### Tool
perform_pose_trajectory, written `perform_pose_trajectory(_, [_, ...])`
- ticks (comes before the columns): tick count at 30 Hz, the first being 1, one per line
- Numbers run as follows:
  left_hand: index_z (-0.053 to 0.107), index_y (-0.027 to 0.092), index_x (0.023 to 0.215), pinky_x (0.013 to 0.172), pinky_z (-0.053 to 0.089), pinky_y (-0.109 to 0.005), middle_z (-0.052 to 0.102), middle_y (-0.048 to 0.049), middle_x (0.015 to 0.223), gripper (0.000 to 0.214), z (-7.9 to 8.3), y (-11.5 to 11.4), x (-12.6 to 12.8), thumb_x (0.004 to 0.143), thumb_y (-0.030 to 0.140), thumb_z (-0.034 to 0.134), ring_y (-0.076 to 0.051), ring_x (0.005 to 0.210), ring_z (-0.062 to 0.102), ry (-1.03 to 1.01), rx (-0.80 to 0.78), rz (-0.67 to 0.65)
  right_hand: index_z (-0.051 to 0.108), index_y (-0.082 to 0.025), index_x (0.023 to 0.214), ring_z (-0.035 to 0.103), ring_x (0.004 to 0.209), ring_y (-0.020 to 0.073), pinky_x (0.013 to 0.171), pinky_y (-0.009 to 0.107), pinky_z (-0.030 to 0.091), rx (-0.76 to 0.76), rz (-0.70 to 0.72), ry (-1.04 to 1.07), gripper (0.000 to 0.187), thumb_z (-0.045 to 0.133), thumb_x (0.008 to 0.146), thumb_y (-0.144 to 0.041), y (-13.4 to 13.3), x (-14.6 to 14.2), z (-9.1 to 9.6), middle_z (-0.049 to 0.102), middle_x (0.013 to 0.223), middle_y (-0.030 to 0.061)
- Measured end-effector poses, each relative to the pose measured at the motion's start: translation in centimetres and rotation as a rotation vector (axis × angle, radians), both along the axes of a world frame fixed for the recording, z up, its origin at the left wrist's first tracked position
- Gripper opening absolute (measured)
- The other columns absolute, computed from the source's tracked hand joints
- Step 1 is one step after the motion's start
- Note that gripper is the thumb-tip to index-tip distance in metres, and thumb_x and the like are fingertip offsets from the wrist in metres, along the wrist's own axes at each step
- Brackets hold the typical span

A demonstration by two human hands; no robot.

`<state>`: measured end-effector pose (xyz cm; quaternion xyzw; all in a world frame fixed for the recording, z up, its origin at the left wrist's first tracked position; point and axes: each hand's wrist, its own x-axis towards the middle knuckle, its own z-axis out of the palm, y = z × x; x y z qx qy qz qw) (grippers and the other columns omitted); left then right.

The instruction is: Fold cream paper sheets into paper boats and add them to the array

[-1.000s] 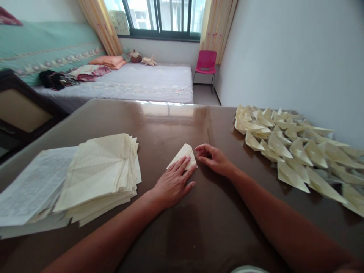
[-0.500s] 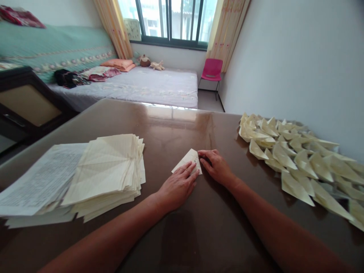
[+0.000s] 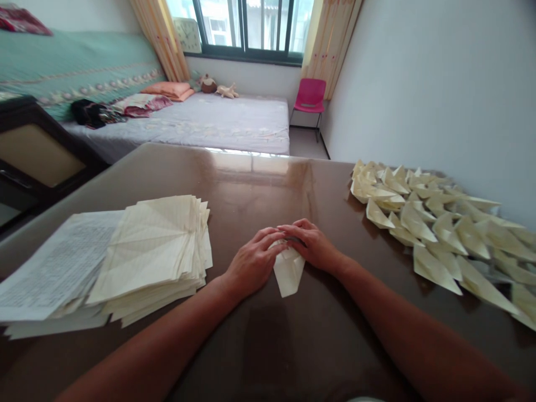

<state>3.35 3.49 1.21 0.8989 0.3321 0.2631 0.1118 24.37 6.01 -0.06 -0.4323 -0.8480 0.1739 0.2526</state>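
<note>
A small folded sheet of cream paper (image 3: 290, 274) lies on the brown table between my hands, its narrow end pointing towards me. My left hand (image 3: 256, 258) grips its far left edge, fingers bent over the top. From the other side my right hand (image 3: 313, 243) holds the far right edge, with the fingertips of both hands meeting. The far part of the paper is hidden beneath the fingers.
On the left lies a stack of cream sheets (image 3: 151, 240), partly over printed white pages (image 3: 62, 268). Many folded paper boats (image 3: 422, 223) cover the table's right side, near the wall. Beyond the brown table (image 3: 251, 190) are a bed (image 3: 234, 123) and a pink chair (image 3: 310, 96).
The folded paper has turned, so its narrow end now points towards me. My right hand has moved in from beside it, and both hands now meet at its far edge.
</note>
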Motion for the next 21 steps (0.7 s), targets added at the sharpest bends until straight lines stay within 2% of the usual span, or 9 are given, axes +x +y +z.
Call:
perform_pose_trajectory(2, [0.064, 0.022, 0.115, 0.109, 0.042, -0.039, 0.055, -0.0052, 0.133, 0.032, 0.0, 0.5, -0.4, 0.092, 0.014, 0.042, -0.021, 0.128, 0.043, 0.015, -0.025, 0.023, 0.05, -0.027, 0.134, 0.055, 0.106, 0.0184, 0.096, 0.036, 0.045, -0.02, 0.026, 0.021, 0.042, 0.053, 0.092, -0.024, -0.2, -0.3, 0.2, 0.068, 0.112, 0.0038])
perform_pose_trajectory(5, [0.065, 0.023, 0.111, 0.105, 0.044, -0.037, 0.056, -0.0046, 0.131, 0.029, -0.1, 0.8, -0.7, 0.093, 0.018, 0.043, -0.02, 0.121, 0.047, 0.066, -0.083, -0.023, 0.05, -0.025, 0.132, 0.057, 0.102, 0.0174, 0.093, 0.034, 0.046, -0.029, 0.001, 0.091, 0.041, 0.052, 0.091, -0.022, -0.3, -0.3, 0.3, 0.07, 0.107, 0.0028])
perform_pose_trajectory(8, [0.066, 0.026, 0.11, 0.099, 0.047, -0.036, 0.062, -0.0033, 0.121, 0.027, -0.2, 1.0, -0.8, 0.093, 0.023, 0.046, -0.02, 0.111, 0.051, 0.106, -0.091, -0.044, 0.054, -0.023, 0.121, 0.062, 0.089, 0.0161, 0.082, 0.03, 0.049, -0.039, -0.14, 0.201, 0.03, 0.049, 0.092, -0.023, 0.0, 0.0, 0.5, 0.07, 0.099, 0.0034])
perform_pose_trajectory(11, [0.069, 0.026, 0.106, 0.091, 0.05, -0.034, 0.064, -0.0036, 0.116, 0.025, -0.5, 1.1, -1.0, 0.094, 0.027, 0.047, -0.019, 0.102, 0.054, 0.128, -0.069, 0.022, 0.057, -0.02, 0.112, 0.062, 0.071, 0.0141, 0.067, 0.026, 0.048, -0.069, -0.306, 0.304, 0.023, 0.047, 0.092, -0.029, 0.5, 0.5, 0.7, 0.07, 0.089, 0.0037])
perform_pose_trajectory(14, [0.07, 0.023, 0.099, 0.092, 0.049, -0.033, 0.063, -0.0052, 0.115, 0.028, -0.9, 1.3, -1.2, 0.096, 0.027, 0.043, -0.019, 0.099, 0.055, 0.143, -0.028, 0.098, 0.06, -0.019, 0.103, 0.057, 0.061, 0.0127, 0.059, 0.024, 0.044, -0.098, -0.379, 0.323, 0.024, 0.046, 0.093, -0.036, 0.9, 1.2, 0.9, 0.069, 0.081, 0.0028])
perform_pose_trajectory(17, [0.07, 0.019, 0.098, 0.094, 0.048, -0.034, 0.063, -0.006, 0.115, 0.029, -1.0, 1.1, -1.3, 0.096, 0.027, 0.041, -0.018, 0.098, 0.055, 0.152, -0.005, 0.123, 0.064, -0.018, 0.087, 0.055, 0.06, 0.0122, 0.058, 0.024, 0.042, -0.163, -0.3, 0.249, 0.029, 0.045, 0.093, -0.04, 1.1, 2.0, 1.2, 0.068, 0.074, 0.0016])
perform_pose_trajectory(21, [0.061, 0.024, 0.121, 0.088, 0.05, -0.035, 0.063, -0.0043, 0.114, 0.031, -0.5, 0.6, -1.1, 0.093, 0.033, 0.05, -0.02, 0.098, 0.052, 0.174, 0.007, 0.087, 0.066, -0.017, 0.079, 0.054, 0.059, 0.0116, 0.055, 0.022, 0.04, -0.337, -0.12, 0.098, 0.025, 0.055, 0.086, -0.039, 0.9, 2.8, 2.2, 0.065, 0.067, 0.0001])
